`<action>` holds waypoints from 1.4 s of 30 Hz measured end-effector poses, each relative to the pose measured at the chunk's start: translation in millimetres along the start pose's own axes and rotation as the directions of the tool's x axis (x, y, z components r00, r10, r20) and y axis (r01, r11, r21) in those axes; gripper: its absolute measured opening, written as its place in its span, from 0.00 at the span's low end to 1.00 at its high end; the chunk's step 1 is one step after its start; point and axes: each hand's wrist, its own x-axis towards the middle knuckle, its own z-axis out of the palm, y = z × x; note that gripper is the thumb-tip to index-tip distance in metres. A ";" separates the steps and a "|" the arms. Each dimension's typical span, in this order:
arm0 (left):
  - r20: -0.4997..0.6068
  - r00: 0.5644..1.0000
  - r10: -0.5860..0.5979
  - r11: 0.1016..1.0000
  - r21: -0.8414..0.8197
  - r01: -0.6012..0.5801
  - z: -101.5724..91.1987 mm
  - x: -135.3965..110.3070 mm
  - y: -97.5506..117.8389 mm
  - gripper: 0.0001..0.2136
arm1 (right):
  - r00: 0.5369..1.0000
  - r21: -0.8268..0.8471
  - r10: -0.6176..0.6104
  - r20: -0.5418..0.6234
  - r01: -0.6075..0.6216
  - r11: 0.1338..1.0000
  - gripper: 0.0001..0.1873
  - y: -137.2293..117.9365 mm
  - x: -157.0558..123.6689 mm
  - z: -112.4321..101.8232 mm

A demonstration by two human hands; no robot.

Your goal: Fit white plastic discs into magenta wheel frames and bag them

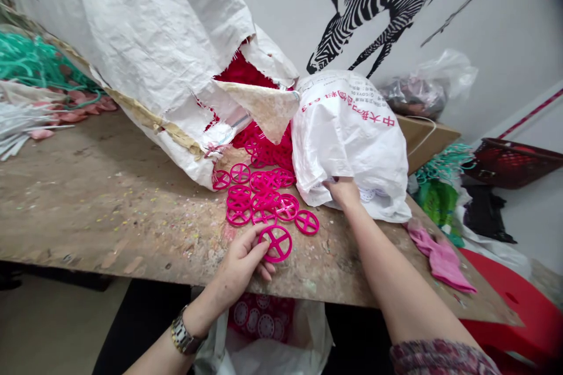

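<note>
Near the table's front edge, my left hand [247, 253] pinches a pink plastic ring with cross spokes [278, 242] by its left rim. Just beyond it lies a loose heap of the same pink rings [264, 181], which trails out of a torn white woven sack [145, 41]. My right hand [345, 192] reaches into the mouth of a white printed bag [352, 129]. Its fingertips are hidden inside, so what they touch does not show. A bit of white lacy plastic [372, 193] shows at that opening.
Below the table edge, an open white sack [308, 328] holds pink pieces with white discs. A pink glove or cloth [442, 258] lies at the right, by a red stool [514, 299]. Green cords [44, 61] and white sticks [21, 123] lie at the left. A cardboard box [426, 135] stands behind the bag.
</note>
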 end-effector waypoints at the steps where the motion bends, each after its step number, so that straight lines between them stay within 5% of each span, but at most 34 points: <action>1: 0.003 1.000 0.002 1.000 -0.010 -0.002 -0.5 0.4 -0.4 0.27 | 1.000 0.014 0.015 -0.018 -0.014 1.000 0.21 1.1 -3.6 -2.3; 8: 0.010 1.000 -0.006 0.998 -0.069 0.007 -3.1 2.5 -2.2 0.26 | 0.982 0.203 -0.020 -0.187 0.059 0.977 0.15 7.2 -48.9 -31.9; 13: 0.025 0.999 -0.037 0.997 -0.069 0.038 -1.3 -0.9 7.5 0.25 | 0.950 0.313 -0.163 -0.265 0.245 0.918 0.12 -5.9 -122.1 -55.9; 18: 0.096 0.990 -0.099 0.988 -0.107 0.109 -2.0 -7.9 14.8 0.18 | 0.726 0.203 -0.600 -0.336 0.678 0.707 0.09 -27.4 -204.5 -74.2; 23: 0.229 0.960 -0.162 0.959 -0.194 0.208 2.2 -19.8 16.7 0.12 | 0.550 0.080 -0.783 -0.291 0.829 0.553 0.13 -30.4 -244.0 -72.5; 31: 0.290 0.939 -0.184 0.965 -0.130 0.229 14.0 -31.4 10.9 0.16 | 0.500 0.058 -0.813 -0.297 0.860 0.508 0.16 -32.2 -263.9 -62.7; 35: 0.234 0.966 -0.106 0.986 -0.098 0.132 16.0 -33.0 9.6 0.19 | 0.556 0.145 -0.775 -0.300 0.830 0.539 0.21 -37.1 -273.5 -60.0; 39: 0.196 0.980 -0.039 0.998 -0.033 0.047 17.4 -35.7 10.2 0.20 | 0.803 0.418 -0.537 -0.259 0.594 0.687 0.22 -36.8 -280.6 -58.4; 42: 0.208 0.978 0.001 1.000 0.017 -0.005 19.1 -37.7 8.6 0.19 | 0.941 0.655 -0.334 -0.053 0.285 0.700 0.22 -36.9 -279.1 -59.5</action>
